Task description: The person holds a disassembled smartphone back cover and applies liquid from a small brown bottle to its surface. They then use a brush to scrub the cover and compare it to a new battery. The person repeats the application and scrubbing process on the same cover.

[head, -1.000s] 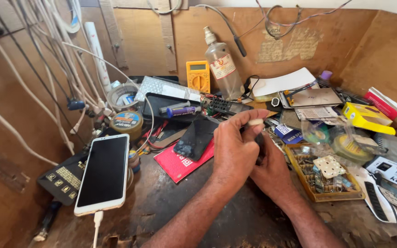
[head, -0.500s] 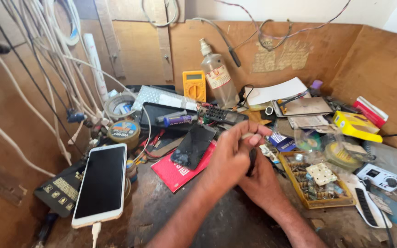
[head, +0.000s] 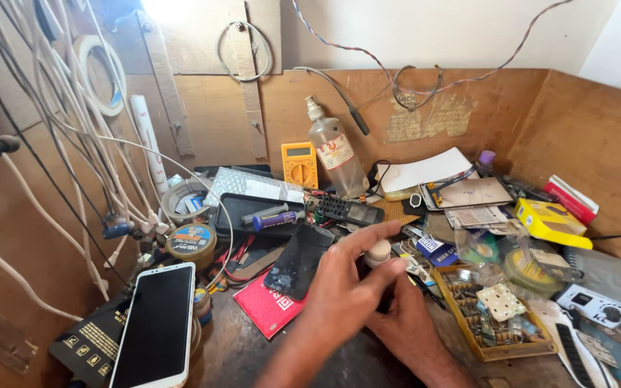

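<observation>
- White small jar [head: 378, 253] sits pinched at our left hand [head: 343, 298] fingertips, above the cluttered bench centre.
- Our right hand [head: 405, 327] lies beneath, curled; grip unclear.
- White phone [head: 156, 327] lies well left.

Left hand [head: 339, 302] covers most of the right hand [head: 407, 330], so the grip underneath can't be made out; only the pale top of a small jar [head: 378, 252] peeks above the fingers, and both forearms run off the bottom edge
</observation>
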